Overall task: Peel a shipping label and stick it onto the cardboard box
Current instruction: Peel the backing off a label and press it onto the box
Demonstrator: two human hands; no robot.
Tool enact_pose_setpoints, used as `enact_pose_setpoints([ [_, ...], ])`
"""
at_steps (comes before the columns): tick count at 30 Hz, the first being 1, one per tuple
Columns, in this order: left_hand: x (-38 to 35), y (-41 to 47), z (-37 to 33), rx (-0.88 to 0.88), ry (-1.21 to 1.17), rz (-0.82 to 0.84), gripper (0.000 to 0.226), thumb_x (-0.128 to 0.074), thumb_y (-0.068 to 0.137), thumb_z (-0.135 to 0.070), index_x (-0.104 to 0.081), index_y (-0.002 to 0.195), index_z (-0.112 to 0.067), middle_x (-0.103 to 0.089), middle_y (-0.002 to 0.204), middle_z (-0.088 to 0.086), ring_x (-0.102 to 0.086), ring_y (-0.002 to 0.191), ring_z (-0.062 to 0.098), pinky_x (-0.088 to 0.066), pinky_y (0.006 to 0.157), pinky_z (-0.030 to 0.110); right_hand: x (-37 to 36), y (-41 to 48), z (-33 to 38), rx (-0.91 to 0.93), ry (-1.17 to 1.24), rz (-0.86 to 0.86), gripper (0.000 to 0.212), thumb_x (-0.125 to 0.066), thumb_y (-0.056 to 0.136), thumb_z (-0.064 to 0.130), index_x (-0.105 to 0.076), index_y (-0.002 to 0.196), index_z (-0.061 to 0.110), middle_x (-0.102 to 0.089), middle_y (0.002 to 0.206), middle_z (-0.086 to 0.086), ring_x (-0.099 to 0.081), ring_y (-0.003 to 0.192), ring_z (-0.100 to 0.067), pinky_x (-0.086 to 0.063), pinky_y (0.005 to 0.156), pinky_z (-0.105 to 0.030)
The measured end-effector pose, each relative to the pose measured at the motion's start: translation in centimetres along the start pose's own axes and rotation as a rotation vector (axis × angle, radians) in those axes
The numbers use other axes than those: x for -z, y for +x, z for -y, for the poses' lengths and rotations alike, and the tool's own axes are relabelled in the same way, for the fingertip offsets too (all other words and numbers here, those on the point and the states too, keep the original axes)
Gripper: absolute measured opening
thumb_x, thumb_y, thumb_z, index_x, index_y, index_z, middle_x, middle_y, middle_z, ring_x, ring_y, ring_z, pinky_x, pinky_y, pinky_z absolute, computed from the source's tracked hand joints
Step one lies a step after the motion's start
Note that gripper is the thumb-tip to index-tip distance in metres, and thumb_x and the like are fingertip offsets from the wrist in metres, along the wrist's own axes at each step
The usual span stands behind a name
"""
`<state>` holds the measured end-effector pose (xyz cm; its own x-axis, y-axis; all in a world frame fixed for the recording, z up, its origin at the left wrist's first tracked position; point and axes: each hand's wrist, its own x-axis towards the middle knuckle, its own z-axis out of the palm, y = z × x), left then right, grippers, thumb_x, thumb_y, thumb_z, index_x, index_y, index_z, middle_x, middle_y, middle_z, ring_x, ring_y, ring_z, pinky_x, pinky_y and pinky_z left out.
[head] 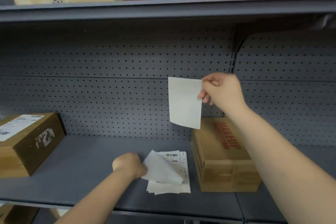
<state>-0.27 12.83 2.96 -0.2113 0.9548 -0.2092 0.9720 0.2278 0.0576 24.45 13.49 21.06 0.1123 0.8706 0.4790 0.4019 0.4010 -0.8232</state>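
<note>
The left hand (128, 164) grips a curled backing sheet (161, 168) over the label stack (174, 172) on the shelf (87, 172). The right hand (221, 91) pinches the peeled shipping label (184, 102) by its edge, above the MAKEUP cardboard box (223, 154). Best lower it flat, one edge first, then smooth outward.

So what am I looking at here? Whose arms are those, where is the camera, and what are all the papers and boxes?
There is no machine: a person wears a camera on the head, so the single picture looks forward and down at their own arms, which reach into a grey shelf. The right hand pinches a blank-looking white sheet, the peeled label, in the air. The left hand holds a curled sheet over a stack of printed labels lying on the shelf. Right of the stack stands a cardboard box printed "MAKEUP". Another box, far left, already carries a label.
</note>
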Motion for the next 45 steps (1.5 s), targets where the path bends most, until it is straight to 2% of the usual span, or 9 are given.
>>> enact_pose_setpoints([
  [6,2.5,0.2,-1.7,-0.049,0.112,-0.034,0.016,-0.046,0.081,-0.026,-0.061,0.081,-0.019,-0.055,0.071,-0.006,-0.056,0.067,0.015,-0.042,0.056,0.024,2.0,-1.1,-0.6,0.037,0.08,-0.05,0.024,-0.049,0.091,0.005,-0.062,0.079,0.021,-0.073,0.071,-0.009,-0.066,0.058,-0.021,-0.057,0.058,-0.036],
  [10,4.5,0.2,-4.6,-0.229,-0.408,-0.283,0.04,-0.045,0.09,-0.033,-0.054,0.06,-0.009,-0.054,0.053,0.005,-0.048,0.049,0.022,-0.041,0.054,0.027,3.5,-1.8,-1.9,0.08,0.103,-0.087,0.017,-0.052,0.091,0.002,-0.067,0.087,0.009,-0.074,0.077,-0.008,-0.071,0.069,-0.02,-0.059,0.065,-0.036],
  [14,7.7,-2.0,-9.5,-0.309,-1.398,0.359,0.085,-0.019,0.092,-0.066,-0.076,0.084,-0.004,-0.072,0.069,0.018,-0.065,0.054,0.024,-0.046,0.057,0.029,5.6,-2.7,-3.6,0.159,0.038,-0.09,0.013,-0.058,0.09,0.007,-0.071,0.092,0.008,-0.075,0.082,-0.002,-0.072,0.078,-0.014,-0.061,0.072,-0.033],
  [18,8.8,-2.0,-13.5,-0.414,-1.684,0.584,0.074,-0.028,0.092,-0.064,-0.069,0.108,-0.005,-0.075,0.097,0.018,-0.071,0.073,0.023,-0.054,0.058,0.03,8.2,-4.2,-6.4,0.269,-0.058,-0.064,0.013,-0.062,0.087,0.007,-0.073,0.092,0.013,-0.076,0.083,0.004,-0.072,0.084,-0.011,-0.059,0.078,-0.033],
  [27,7.7,-3.2,-19.3,-0.282,-1.555,0.207,0.014,-0.058,0.091,-0.016,-0.068,0.096,-0.007,-0.065,0.051,-0.004,-0.055,0.041,0.007,-0.042,0.046,0.023,13.0,-5.6,-13.3,0.14,-0.061,0.166,0.035,-0.063,0.085,0.005,-0.072,0.09,0.039,-0.074,0.094,0.016,-0.07,0.085,-0.01,-0.056,0.08,-0.029],
  [31,7.0,-3.1,-19.7,-0.281,-1.557,0.19,0.01,-0.057,0.091,-0.008,-0.067,0.093,-0.006,-0.063,0.049,-0.004,-0.055,0.041,0.008,-0.045,0.046,0.023,13.0,-6.0,-14.3,0.065,0.173,0.16,0.025,-0.053,0.09,0.004,-0.073,0.096,0.018,-0.077,0.082,-0.007,-0.073,0.074,-0.023,-0.058,0.069,-0.029],
  [35,6.8,-3.0,-19.6,-0.298,-1.546,0.174,0.01,-0.058,0.09,-0.009,-0.068,0.087,-0.009,-0.067,0.055,-0.002,-0.057,0.046,0.011,-0.046,0.05,0.026,11.3,-4.5,-14.3,-0.28,0.348,-0.045,0.015,-0.054,0.094,0.014,-0.064,0.103,0.008,-0.071,0.065,-0.012,-0.068,0.058,-0.024,-0.055,0.051,-0.028],
  [38,6.7,-2.7,-19.3,-0.308,-1.485,0.156,0.011,-0.058,0.089,-0.01,-0.069,0.088,-0.01,-0.068,0.056,-0.002,-0.057,0.046,0.01,-0.044,0.049,0.025,10.7,-3.2,-14.0,-0.513,0.347,0.038,0.025,-0.061,0.09,0.026,-0.066,0.093,0.002,-0.068,0.061,-0.012,-0.067,0.055,-0.025,-0.053,0.048,-0.03],
  [45,6.5,-1.2,-18.7,-0.271,-1.32,0.165,0.014,-0.058,0.089,-0.014,-0.07,0.093,-0.009,-0.072,0.062,0.005,-0.06,0.047,0.014,-0.044,0.044,0.023,9.2,-1.5,-14.2,-0.591,0.209,0.178,0.025,-0.069,0.085,0.015,-0.067,0.092,-0.008,-0.071,0.07,-0.016,-0.064,0.057,-0.024,-0.056,0.051,-0.03],
])
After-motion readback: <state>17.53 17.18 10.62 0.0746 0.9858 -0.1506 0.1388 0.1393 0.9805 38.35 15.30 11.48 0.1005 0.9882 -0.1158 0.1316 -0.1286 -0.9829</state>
